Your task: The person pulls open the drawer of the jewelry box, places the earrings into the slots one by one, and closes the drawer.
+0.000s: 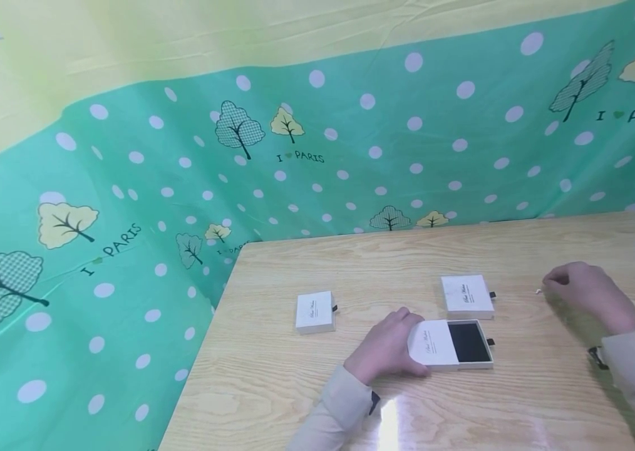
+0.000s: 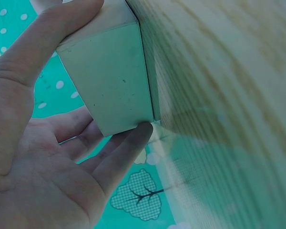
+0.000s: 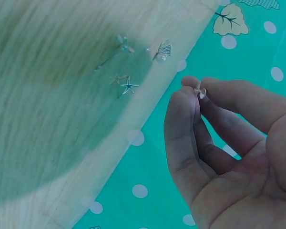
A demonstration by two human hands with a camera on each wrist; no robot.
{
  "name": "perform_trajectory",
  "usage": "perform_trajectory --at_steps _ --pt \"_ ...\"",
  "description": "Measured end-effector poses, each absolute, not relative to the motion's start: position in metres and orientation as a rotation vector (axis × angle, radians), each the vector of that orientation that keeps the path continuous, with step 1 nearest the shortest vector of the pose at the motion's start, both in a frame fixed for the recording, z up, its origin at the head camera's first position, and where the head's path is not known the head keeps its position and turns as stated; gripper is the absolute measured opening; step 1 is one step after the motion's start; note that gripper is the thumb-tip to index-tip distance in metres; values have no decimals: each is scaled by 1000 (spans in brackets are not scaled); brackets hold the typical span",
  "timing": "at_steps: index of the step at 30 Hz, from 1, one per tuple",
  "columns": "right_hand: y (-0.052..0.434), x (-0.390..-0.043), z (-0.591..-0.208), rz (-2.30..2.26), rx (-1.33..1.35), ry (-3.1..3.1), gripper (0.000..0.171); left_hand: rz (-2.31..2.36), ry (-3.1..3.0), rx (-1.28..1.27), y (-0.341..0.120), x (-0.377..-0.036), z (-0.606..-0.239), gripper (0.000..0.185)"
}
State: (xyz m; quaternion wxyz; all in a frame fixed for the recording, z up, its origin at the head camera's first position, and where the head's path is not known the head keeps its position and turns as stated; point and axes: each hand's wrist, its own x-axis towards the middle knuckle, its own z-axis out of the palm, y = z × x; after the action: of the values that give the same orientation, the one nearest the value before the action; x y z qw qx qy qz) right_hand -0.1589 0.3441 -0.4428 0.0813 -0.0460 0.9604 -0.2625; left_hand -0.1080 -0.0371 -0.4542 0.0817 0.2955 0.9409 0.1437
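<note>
My left hand grips the left end of a small white drawer box, its thumb on one side and fingers on the other. The drawer is slid partly out to the right, showing a black lining and a dark pull tab. In the left wrist view, the closed white end of the box fills the hand's grasp. Off to the right, my right hand pinches a tiny shiny piece of jewellery between thumb and fingertips; its exact shape is too small to tell.
Behind the held box lies another white box, shut, and a similar one sits farther left. In the right wrist view, a starfish-shaped piece, a dragonfly-like piece and a triangular trinket lie on the wooden table. A green polka-dot curtain hangs behind.
</note>
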Motion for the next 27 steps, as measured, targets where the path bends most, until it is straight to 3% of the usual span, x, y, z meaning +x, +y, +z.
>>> perform_trajectory --at_steps 9,27 --pt "340 -158 -439 -800 -195 2884 23 442 2807 886 -37 -108 -455 87" --pt "331 -152 -439 -866 -202 2923 22 441 2799 888 -38 -109 -456 86"
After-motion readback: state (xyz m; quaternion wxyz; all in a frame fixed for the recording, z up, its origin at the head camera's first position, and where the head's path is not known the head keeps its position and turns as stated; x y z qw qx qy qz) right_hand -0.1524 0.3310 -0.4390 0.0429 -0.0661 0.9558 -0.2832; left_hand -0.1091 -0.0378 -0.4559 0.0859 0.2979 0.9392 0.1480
